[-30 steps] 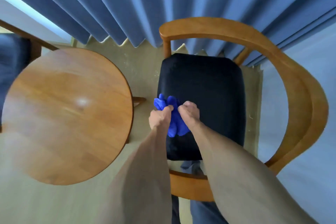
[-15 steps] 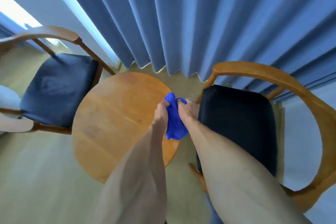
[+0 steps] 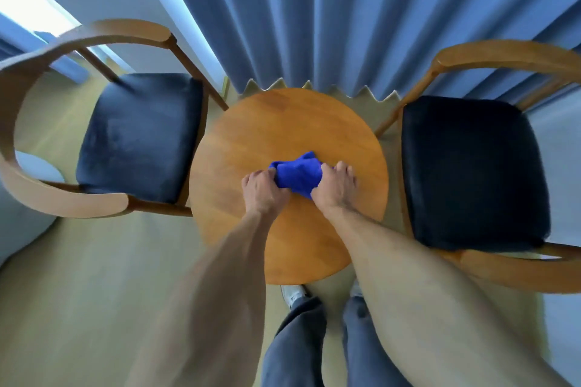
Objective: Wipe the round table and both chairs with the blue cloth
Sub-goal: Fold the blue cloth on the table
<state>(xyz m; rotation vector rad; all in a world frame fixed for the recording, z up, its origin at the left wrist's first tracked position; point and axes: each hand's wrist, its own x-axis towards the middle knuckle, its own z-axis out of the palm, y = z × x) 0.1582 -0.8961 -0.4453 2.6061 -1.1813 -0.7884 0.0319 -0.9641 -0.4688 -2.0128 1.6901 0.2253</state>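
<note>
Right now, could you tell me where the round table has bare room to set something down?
Free: the round table between the blue cloth and the curtain. Crowded: mid-table, where left hand and right hand grip the cloth.

Living room, curtains (image 3: 330, 25), armchairs (image 3: 138, 138), round table (image 3: 289, 122)

Your left hand (image 3: 263, 190) and right hand (image 3: 335, 188) both grip the bunched blue cloth (image 3: 298, 173) over the middle of the round table (image 3: 283, 122). One dark-seated chair (image 3: 138, 138) stands left of it, the other chair (image 3: 471, 173) right, blue curtain (image 3: 314, 9) behind.
</note>
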